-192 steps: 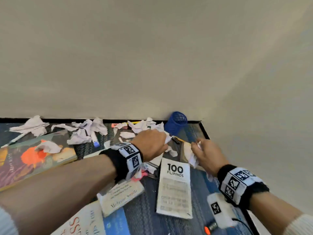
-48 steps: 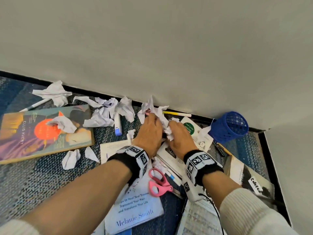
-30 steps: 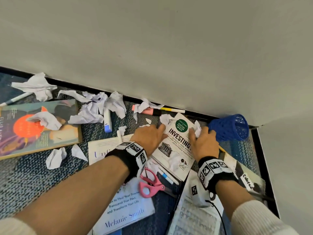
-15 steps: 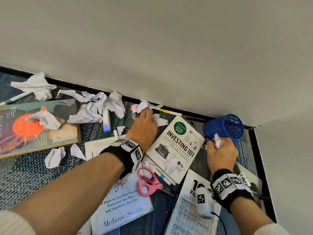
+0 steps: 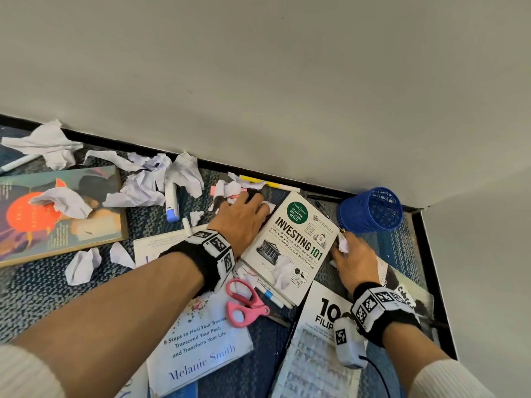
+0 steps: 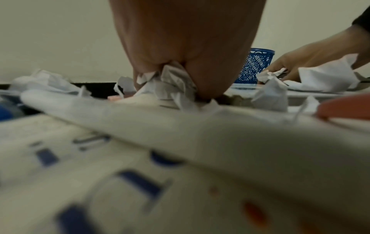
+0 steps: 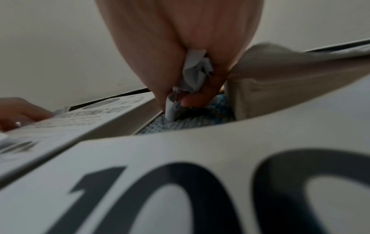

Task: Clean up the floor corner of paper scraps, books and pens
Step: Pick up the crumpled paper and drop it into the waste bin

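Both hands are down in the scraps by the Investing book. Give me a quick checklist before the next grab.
1. Left hand grips a wad of scraps: ok, paper bunched in its fingers in the left wrist view.
2. Right hand holds a scrap: ok, pinched low over the carpet beside the Investing book.
3. Room for more paper in either hand: cannot tell.
4. Scissors away from the fingers: ok, they lie behind the left wrist.
5. Scrap on the book cover picked up: not ok, it lies there.
6. Pen cup ready for pens: not ok in the head view, it lies tipped on its side.
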